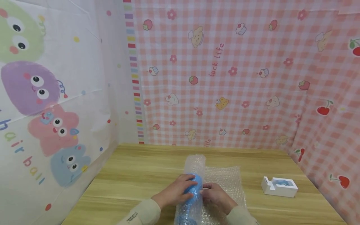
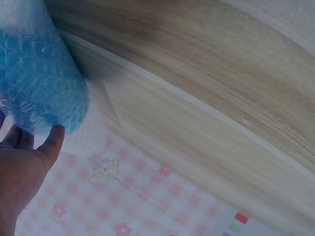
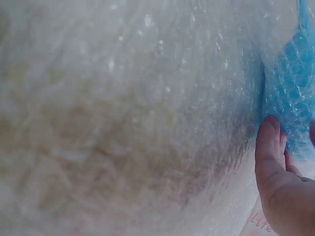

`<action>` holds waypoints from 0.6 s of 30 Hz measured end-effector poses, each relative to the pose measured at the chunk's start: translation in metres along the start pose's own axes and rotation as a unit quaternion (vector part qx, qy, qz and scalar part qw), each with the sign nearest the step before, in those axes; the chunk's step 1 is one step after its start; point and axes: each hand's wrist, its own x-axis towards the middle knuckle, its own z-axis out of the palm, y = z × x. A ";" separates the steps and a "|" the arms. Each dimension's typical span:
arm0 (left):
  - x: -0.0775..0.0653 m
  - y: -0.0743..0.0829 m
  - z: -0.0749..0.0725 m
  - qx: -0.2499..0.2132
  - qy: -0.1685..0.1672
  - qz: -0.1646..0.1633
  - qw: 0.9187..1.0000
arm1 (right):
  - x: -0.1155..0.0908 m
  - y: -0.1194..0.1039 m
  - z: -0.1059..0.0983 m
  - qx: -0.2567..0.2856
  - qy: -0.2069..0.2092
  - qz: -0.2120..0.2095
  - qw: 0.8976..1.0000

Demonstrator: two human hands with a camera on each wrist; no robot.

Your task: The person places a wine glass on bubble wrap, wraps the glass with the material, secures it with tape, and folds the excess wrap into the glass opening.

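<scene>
A blue object [image 1: 194, 186] lies rolled up in clear bubble wrap [image 1: 196, 162], forming a long cylinder on the table. The wrap blurs its outline, and its kind cannot be told. From the left side, my left hand [image 1: 175, 191] holds the roll, fingers curved over its top; the left wrist view has its fingertips [image 2: 58, 132] against the wrapped blue end. My right hand [image 1: 215, 195] grips the roll's right side low down, thumb and fingers at the wrap. In the right wrist view, the right fingers [image 3: 268, 142] lie along the roll's side.
Flat bubble wrap [image 1: 225, 178] spreads to the right of the roll, partly under my right forearm. A white tape dispenser [image 1: 279, 187] with blue tape stands farther right on the wooden table [image 1: 135, 168]. Patterned cloths [image 1: 225, 118] hang behind the table and along both sides.
</scene>
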 end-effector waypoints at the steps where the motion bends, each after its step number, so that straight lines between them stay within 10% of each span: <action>1: 0.000 0.000 0.000 0.001 0.001 0.000 1.000 | 0.000 0.000 0.001 0.002 0.000 0.003 1.000; 18: 0.002 0.003 0.003 -0.010 0.024 0.003 1.000 | -0.004 0.000 0.002 -0.018 -0.027 0.007 0.999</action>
